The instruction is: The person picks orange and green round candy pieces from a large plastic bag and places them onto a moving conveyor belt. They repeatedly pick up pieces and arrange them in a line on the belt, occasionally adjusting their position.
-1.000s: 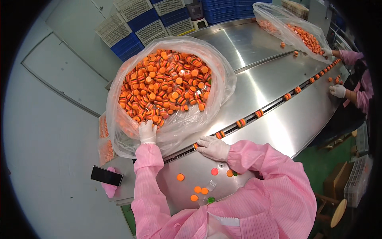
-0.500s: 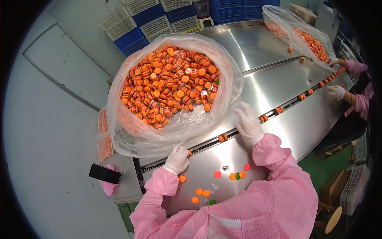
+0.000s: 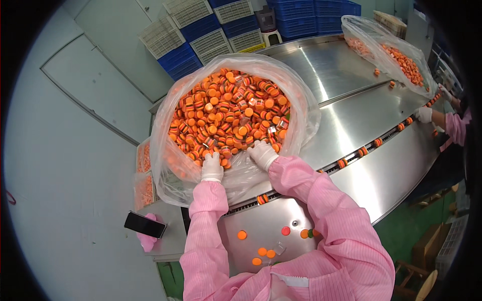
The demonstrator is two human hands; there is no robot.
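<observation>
A big clear plastic bag [image 3: 165,165] full of orange caps [image 3: 231,110] stands open on the steel table. My left hand [image 3: 211,168], in a white glove, sits at the bag's near rim with its fingers curled into the caps. My right hand [image 3: 262,154], also gloved, lies just to the right of it, fingers closed over caps at the same rim. Both pink sleeves reach up from the lower edge.
A slotted track [image 3: 351,158] carries orange caps in a curve across the steel table [image 3: 326,75]. Loose caps [image 3: 242,234] lie near my body. A black phone [image 3: 144,224] rests at the left. A second bag of caps [image 3: 396,55] and another person's gloved hand [image 3: 424,114] are far right. Blue and white crates [image 3: 201,35] stand behind.
Both hands have left the track and moved up to the near rim of the bag, onto the caps.
</observation>
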